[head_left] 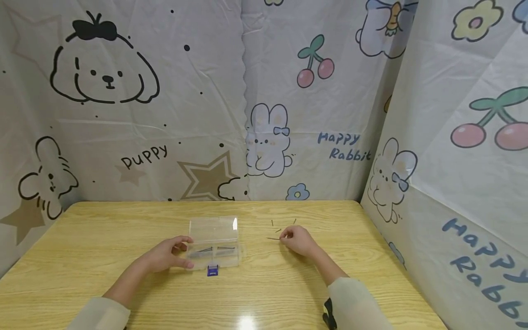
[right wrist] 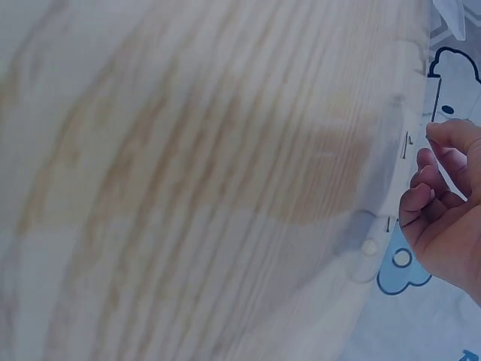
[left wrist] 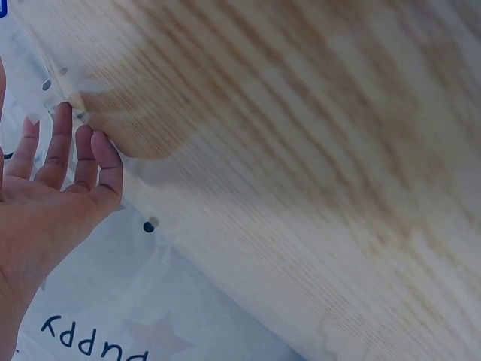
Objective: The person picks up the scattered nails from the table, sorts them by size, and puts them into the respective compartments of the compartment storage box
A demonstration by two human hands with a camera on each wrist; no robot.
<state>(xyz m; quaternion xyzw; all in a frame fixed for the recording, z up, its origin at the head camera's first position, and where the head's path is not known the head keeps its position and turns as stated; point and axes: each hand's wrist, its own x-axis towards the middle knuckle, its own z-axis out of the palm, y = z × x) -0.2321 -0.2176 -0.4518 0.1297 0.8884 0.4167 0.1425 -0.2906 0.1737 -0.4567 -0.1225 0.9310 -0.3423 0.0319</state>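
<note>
A clear plastic box point(head_left: 212, 265) lies on the table with its lid point(head_left: 213, 229) folded back. Long thin nails point(head_left: 204, 250) lie in its left compartment, and others point(head_left: 226, 248) in the right one. My left hand point(head_left: 167, 254) holds the box's left end between thumb and fingers; the left wrist view shows its fingers point(left wrist: 62, 139) slightly bent. To the right of the box, my right hand point(head_left: 299, 239) pinches a thin dark nail point(head_left: 272, 238) between thumb and index finger, close to the tabletop. Just beyond this hand lie loose nails point(head_left: 278, 230), also visible in the right wrist view point(right wrist: 406, 145).
A blue latch point(head_left: 212, 270) juts from the box's front edge. The wood-grain table point(head_left: 123, 220) meets a printed cloth point(head_left: 206, 91) at the back and another cloth side point(head_left: 453, 183) at the right. Beside the right sleeve is a black object point(head_left: 328, 314), partly hidden.
</note>
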